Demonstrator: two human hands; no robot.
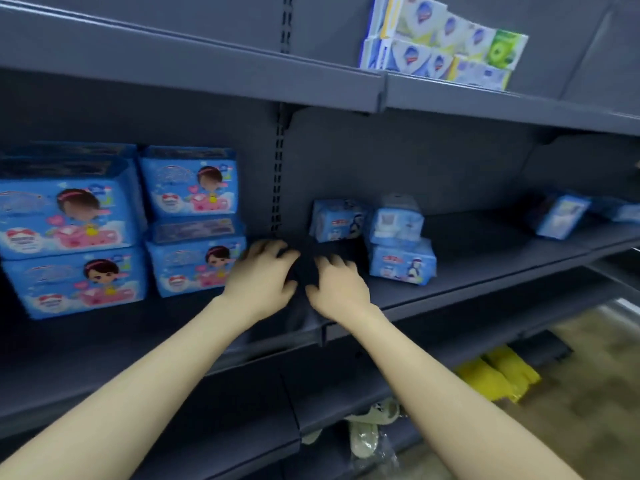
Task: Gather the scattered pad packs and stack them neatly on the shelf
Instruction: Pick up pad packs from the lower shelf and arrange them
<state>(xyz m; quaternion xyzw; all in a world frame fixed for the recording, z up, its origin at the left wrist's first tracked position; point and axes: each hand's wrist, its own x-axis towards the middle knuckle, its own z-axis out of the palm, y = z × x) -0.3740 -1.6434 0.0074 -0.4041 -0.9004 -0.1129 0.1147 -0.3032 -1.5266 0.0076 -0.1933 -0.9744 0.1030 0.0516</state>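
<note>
Both my hands reach over the dark grey middle shelf (485, 268). My left hand (263, 275) and my right hand (337, 284) hover side by side, fingers loosely bent, holding nothing. Just right of them, a small blue pad pack (401, 259) lies flat with a second pack (398, 221) on top. Another small pack (336, 220) stands behind, near the back wall. Farther right, a pack (561, 216) leans tilted, with one more pack (623, 211) beyond it. On the left stand large blue packs (69, 233) with a cartoon girl, stacked in two neat columns.
The top shelf carries a block of white, blue and green packs (443, 43). Below, yellow items (498, 375) and a pale bagged item (370, 434) lie on lower shelves. A slotted upright (277, 174) divides the shelf bays.
</note>
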